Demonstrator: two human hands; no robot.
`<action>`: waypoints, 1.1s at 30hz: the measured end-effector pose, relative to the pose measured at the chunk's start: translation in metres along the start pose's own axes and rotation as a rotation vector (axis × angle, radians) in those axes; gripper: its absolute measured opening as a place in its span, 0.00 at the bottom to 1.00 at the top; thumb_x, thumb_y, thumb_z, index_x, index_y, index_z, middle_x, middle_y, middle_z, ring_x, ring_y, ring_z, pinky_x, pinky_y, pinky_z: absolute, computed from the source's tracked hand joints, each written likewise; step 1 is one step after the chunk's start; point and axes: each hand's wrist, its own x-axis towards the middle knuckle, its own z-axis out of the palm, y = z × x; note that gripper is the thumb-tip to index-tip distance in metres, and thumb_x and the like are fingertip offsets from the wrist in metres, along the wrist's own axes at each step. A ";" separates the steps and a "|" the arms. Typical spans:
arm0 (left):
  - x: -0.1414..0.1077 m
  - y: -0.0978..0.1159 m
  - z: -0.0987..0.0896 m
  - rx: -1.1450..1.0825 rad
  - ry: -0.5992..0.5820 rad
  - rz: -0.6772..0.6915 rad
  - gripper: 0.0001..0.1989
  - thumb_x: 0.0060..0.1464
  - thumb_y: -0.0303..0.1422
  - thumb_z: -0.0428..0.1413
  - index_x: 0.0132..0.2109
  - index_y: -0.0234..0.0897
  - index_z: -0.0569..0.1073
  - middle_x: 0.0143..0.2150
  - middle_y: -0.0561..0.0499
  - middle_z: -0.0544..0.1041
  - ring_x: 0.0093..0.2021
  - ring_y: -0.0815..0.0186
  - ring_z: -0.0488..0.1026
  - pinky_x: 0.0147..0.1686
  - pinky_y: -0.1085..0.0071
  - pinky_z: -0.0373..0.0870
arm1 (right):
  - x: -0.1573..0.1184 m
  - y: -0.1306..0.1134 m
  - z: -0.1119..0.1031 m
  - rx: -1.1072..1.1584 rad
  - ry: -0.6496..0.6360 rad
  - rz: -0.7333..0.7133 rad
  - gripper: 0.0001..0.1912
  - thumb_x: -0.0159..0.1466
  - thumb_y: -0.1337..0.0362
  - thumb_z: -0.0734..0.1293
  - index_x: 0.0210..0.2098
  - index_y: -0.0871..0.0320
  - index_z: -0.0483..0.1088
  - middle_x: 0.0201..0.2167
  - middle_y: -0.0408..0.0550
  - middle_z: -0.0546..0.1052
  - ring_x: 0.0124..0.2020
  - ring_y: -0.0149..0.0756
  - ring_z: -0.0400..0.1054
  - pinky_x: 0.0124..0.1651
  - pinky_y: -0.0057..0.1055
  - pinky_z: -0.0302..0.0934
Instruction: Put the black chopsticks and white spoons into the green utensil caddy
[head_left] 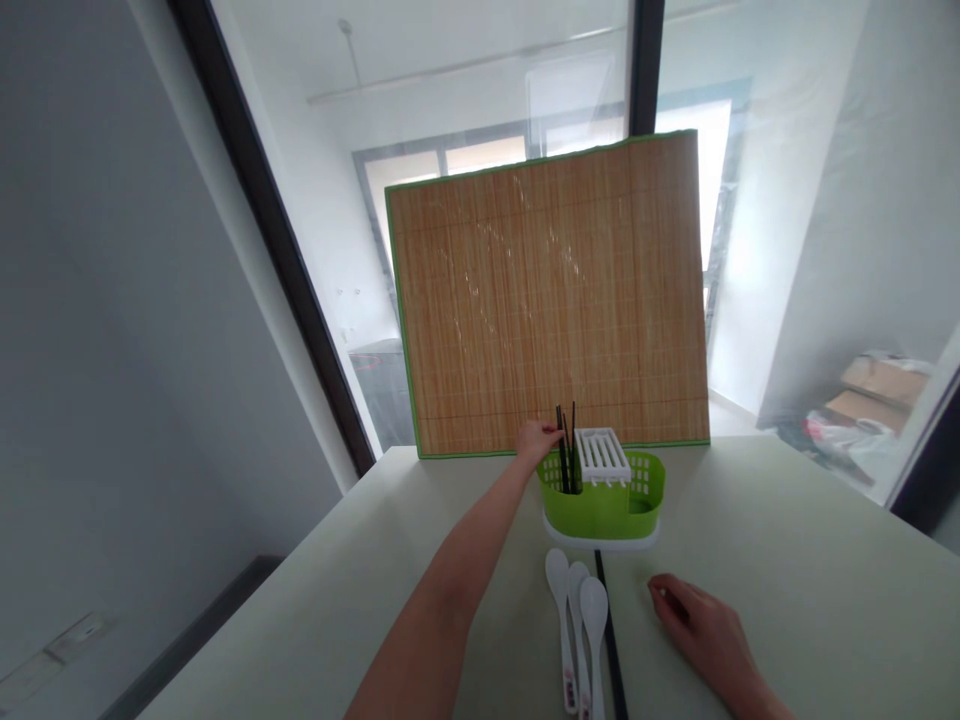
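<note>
My left hand (pixel 537 438) reaches forward to the left end of a green utensil holder (pixel 600 515) with a white slatted rack (pixel 602 455) on top. Its fingers pinch the upper part of a black chopstick (pixel 562 465) whose lower end is inside the holder. More black chopsticks (pixel 574 440) stand upright beside it. My right hand (pixel 701 625) rests at the table, loosely closed, with nothing visible in it. Left of that hand lie three white spoons (pixel 577 610) with patterned handle ends, and a single black chopstick (pixel 611 640) beside them.
The pale table (pixel 442 510) bears all these things. A bamboo mat (pixel 547 310) with green edging stands upright behind the holder, against a glass partition with dark frames. Cardboard boxes (pixel 885 385) and plastic bags are beyond the glass at right.
</note>
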 end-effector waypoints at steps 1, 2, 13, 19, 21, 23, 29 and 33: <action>-0.001 0.000 0.000 0.003 -0.012 0.003 0.14 0.49 0.37 0.58 0.40 0.32 0.77 0.34 0.44 0.79 0.33 0.65 0.76 0.36 0.70 0.71 | 0.000 -0.001 0.000 -0.001 -0.011 0.004 0.14 0.66 0.56 0.53 0.38 0.51 0.68 0.27 0.41 0.76 0.28 0.32 0.70 0.31 0.27 0.57; -0.002 0.000 0.001 0.008 -0.023 0.007 0.14 0.49 0.38 0.59 0.40 0.33 0.77 0.34 0.45 0.79 0.33 0.65 0.76 0.36 0.70 0.70 | 0.000 -0.002 -0.001 -0.003 -0.024 0.008 0.14 0.66 0.57 0.53 0.38 0.51 0.68 0.28 0.41 0.76 0.28 0.33 0.70 0.31 0.27 0.57; -0.055 -0.006 -0.020 -0.040 0.226 0.058 0.14 0.55 0.38 0.52 0.44 0.38 0.76 0.42 0.46 0.78 0.41 0.65 0.73 0.43 0.70 0.67 | -0.002 -0.015 0.000 0.037 -0.147 0.110 0.12 0.62 0.59 0.56 0.38 0.51 0.69 0.30 0.42 0.75 0.31 0.35 0.70 0.33 0.30 0.56; -0.140 -0.061 -0.025 -0.153 0.437 0.016 0.16 0.57 0.36 0.45 0.45 0.38 0.74 0.45 0.46 0.76 0.41 0.67 0.72 0.40 0.71 0.70 | -0.023 -0.051 0.000 0.036 -0.183 0.134 0.17 0.56 0.59 0.61 0.45 0.53 0.65 0.34 0.45 0.74 0.35 0.38 0.69 0.35 0.32 0.58; -0.165 -0.084 -0.022 -0.215 0.496 -0.006 0.15 0.56 0.37 0.46 0.44 0.37 0.74 0.44 0.45 0.76 0.41 0.66 0.73 0.39 0.71 0.71 | -0.028 -0.061 0.004 0.004 -0.176 0.116 0.19 0.54 0.59 0.63 0.45 0.54 0.64 0.38 0.48 0.74 0.39 0.40 0.69 0.37 0.33 0.58; -0.184 -0.103 -0.020 -0.256 0.525 -0.028 0.15 0.55 0.37 0.48 0.43 0.37 0.74 0.44 0.45 0.76 0.41 0.65 0.73 0.39 0.69 0.71 | -0.030 -0.068 0.007 -0.043 -0.161 0.099 0.18 0.53 0.59 0.64 0.44 0.55 0.64 0.41 0.50 0.73 0.41 0.42 0.68 0.38 0.34 0.58; -0.199 -0.119 -0.016 -0.270 0.508 -0.046 0.16 0.54 0.39 0.48 0.44 0.38 0.73 0.44 0.44 0.75 0.39 0.64 0.73 0.38 0.67 0.72 | -0.027 -0.071 0.011 -0.247 -0.203 0.101 0.11 0.53 0.66 0.61 0.38 0.56 0.66 0.35 0.48 0.73 0.35 0.42 0.71 0.29 0.30 0.55; -0.199 -0.115 -0.013 -0.278 0.465 -0.015 0.15 0.54 0.38 0.48 0.45 0.37 0.72 0.44 0.44 0.75 0.38 0.65 0.72 0.36 0.68 0.72 | -0.025 -0.059 0.008 -0.457 -0.198 0.114 0.13 0.54 0.73 0.59 0.37 0.58 0.68 0.34 0.52 0.74 0.30 0.41 0.73 0.25 0.28 0.52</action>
